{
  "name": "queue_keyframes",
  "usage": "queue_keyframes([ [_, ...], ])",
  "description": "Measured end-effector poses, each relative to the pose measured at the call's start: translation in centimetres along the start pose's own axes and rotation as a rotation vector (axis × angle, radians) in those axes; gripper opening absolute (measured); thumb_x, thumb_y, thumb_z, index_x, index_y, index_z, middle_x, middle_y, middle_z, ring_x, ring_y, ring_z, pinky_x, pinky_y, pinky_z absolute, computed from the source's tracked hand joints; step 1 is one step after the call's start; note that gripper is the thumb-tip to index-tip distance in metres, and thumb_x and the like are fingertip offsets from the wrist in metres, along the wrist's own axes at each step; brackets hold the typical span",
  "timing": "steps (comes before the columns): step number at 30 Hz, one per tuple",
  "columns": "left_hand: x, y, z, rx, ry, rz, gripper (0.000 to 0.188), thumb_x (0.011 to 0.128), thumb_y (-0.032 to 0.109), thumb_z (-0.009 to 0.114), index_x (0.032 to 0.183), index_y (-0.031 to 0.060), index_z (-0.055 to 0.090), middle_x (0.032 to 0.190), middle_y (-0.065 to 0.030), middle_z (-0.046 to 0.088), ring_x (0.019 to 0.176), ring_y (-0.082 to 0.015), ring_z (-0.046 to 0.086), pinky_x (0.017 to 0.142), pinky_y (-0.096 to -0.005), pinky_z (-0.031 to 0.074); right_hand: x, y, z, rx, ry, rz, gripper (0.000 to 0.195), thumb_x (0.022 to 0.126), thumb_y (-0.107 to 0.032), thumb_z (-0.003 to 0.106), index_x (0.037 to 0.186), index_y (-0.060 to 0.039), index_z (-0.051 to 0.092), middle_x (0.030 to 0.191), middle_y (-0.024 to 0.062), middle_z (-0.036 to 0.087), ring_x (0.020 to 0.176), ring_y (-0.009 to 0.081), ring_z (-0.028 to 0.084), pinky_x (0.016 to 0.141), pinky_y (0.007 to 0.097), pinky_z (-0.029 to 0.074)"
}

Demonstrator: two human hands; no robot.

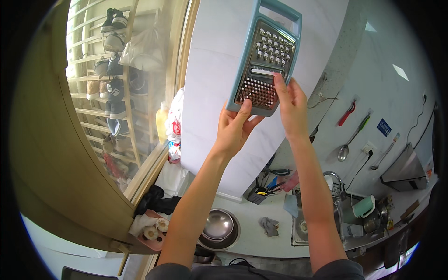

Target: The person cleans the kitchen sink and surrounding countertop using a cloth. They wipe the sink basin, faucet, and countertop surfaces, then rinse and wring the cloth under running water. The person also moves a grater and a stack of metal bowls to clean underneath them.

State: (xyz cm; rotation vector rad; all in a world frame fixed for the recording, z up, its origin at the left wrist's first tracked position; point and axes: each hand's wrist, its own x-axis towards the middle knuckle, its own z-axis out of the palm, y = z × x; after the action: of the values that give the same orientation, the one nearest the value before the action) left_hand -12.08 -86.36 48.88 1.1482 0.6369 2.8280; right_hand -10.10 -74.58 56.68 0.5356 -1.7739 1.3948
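Both hands hold up a flat metal grater (266, 66) with a light blue plastic frame and handle, in front of a white wall section. My left hand (236, 127) grips its lower left corner, thumb on the face and fingers behind. On the right edge is my right hand (293, 105), its thumb lying near the slicing slot and the other fingers behind the frame. Coarse raised holes fill the upper part of the metal, fine ones the lower part. The handle loop points up and away from me.
Below on the white counter (252, 241) are nested metal bowls (217, 225), a grey cloth (269, 226) and a black utensil holder (257, 196). A pink tray holds garlic bulbs (151, 232). The sink (300, 227) lies right; a ladle (344, 150) hangs on the wall. Shoes stand behind the window (147, 87).
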Motion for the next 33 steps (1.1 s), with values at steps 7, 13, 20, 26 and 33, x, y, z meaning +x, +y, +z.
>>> queue_keyframes([
  [7, 1.9, -4.2, -5.3, -0.083, 0.24, -0.157, 0.027, 0.099, 0.028, 0.056, 0.116, 0.0077, 0.053, 0.116, -0.0065, 0.061, 0.11, -0.0181, 0.06, 0.097, -0.0392, 0.051, 0.8, 5.7, 0.4, -0.159, -0.011, 0.098, 0.043, 0.093, -0.042, 0.063, 0.084, 0.0004, 0.059, 0.063, 0.0019, 0.056, 0.06, 0.0074, 0.049, 0.054, 0.027, 0.039],
  [13, 1.3, -3.7, -5.4, 0.238, 0.369, -0.199, 0.028, 0.096, 0.025, 0.061, 0.11, 0.0037, 0.047, 0.105, -0.0129, 0.063, 0.096, -0.0206, 0.066, 0.087, -0.0343, 0.056, -0.8, 5.3, 0.0, -0.474, 0.047, 0.113, 0.055, 0.092, -0.051, 0.058, 0.073, 0.0004, 0.055, 0.057, 0.0053, 0.048, 0.053, 0.0155, 0.044, 0.052, 0.0331, 0.036],
  [20, 0.5, -2.4, -4.4, 0.501, 0.461, -0.099, 0.049, 0.089, 0.027, 0.071, 0.117, 0.001, 0.041, 0.102, -0.0145, 0.061, 0.088, -0.0184, 0.064, 0.081, -0.0329, 0.056, -2.5, 4.3, -0.3, -0.673, 0.078, 0.127, 0.057, 0.089, -0.053, 0.06, 0.081, 0.0031, 0.058, 0.07, 0.012, 0.058, 0.061, 0.025, 0.054, 0.058, 0.0371, 0.043],
  [26, 0.6, -2.7, -4.1, 0.521, 0.457, -0.102, 0.05, 0.089, 0.026, 0.07, 0.119, 0.0006, 0.04, 0.106, -0.0148, 0.059, 0.091, -0.0183, 0.062, 0.083, -0.0334, 0.055, -3.7, 4.6, -1.5, -0.829, 0.163, -0.11, 0.052, 0.088, -0.048, 0.064, 0.1, 0.0019, 0.06, 0.09, 0.0123, 0.06, 0.069, 0.0246, 0.058, 0.065, 0.0352, 0.048],
  [33, -2.4, -2.7, -6.1, 0.479, 0.442, -0.096, 0.049, 0.089, 0.024, 0.069, 0.122, 0.0007, 0.041, 0.106, -0.0143, 0.057, 0.087, -0.0181, 0.063, 0.081, -0.0314, 0.053, -7.8, 5.7, -6.5, -0.634, 0.201, 0.07, 0.033, 0.09, -0.035, 0.066, 0.1, -0.0031, 0.061, 0.083, 0.0049, 0.06, 0.063, 0.0136, 0.055, 0.057, 0.0288, 0.046],
])
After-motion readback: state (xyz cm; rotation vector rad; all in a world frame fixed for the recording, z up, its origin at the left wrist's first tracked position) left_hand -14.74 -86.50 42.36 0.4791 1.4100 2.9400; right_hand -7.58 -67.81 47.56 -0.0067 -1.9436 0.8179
